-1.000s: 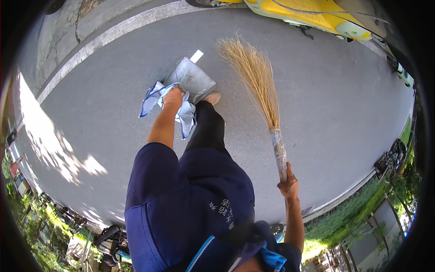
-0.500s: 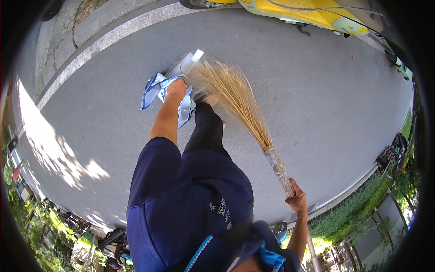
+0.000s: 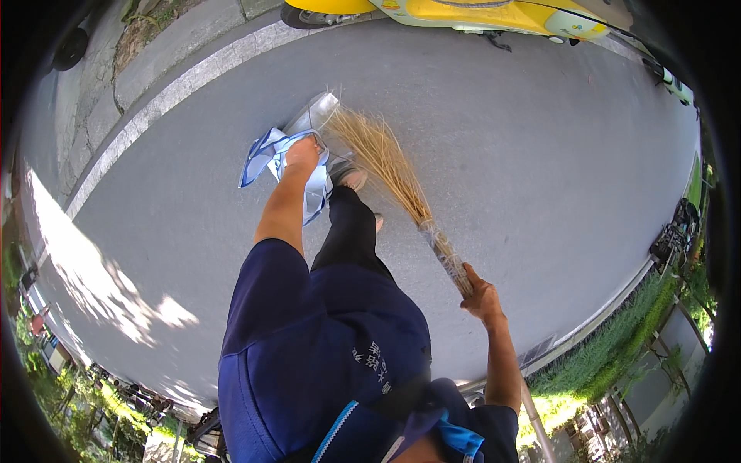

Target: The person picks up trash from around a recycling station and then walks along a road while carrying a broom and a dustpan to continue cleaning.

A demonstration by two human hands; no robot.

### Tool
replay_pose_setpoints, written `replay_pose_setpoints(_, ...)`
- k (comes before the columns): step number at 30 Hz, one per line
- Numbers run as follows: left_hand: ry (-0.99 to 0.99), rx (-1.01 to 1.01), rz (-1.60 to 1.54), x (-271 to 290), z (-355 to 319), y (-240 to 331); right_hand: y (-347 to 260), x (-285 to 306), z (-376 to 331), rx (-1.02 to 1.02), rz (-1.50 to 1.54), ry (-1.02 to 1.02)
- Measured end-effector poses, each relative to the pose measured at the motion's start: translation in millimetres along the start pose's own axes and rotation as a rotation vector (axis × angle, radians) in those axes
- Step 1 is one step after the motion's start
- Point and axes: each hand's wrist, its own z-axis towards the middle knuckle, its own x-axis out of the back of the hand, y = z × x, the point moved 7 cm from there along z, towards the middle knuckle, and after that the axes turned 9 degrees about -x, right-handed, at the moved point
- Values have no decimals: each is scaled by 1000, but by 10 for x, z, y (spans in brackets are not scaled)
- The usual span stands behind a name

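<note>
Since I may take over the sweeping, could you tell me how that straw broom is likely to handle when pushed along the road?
The straw broom looks light: the right hand alone carries it. Its long, thin bristles fan out loosely, so they would probably bend and splay when pressed on the asphalt. The bound neck looks stiffer.

Harsh daylight, dappled shadows left, heavy fisheye rim distortion

The broom (image 3: 386, 166) has swung left — bristles now at the dustpan (image 3: 312, 116).
</note>
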Motion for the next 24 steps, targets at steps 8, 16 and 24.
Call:
replay_pose_setpoints(8,-58,-167,135,110,182,368,1036,203,-1137,-92,167,139)
replay_pose_setpoints(16,-137,-310,197,23,266,1094,1673,-562,-2069,-338,643,261)
replay_pose_setpoints(24,-124,-443,306,31,564,2421,1682,-1379,-1172,-224,1253,333)
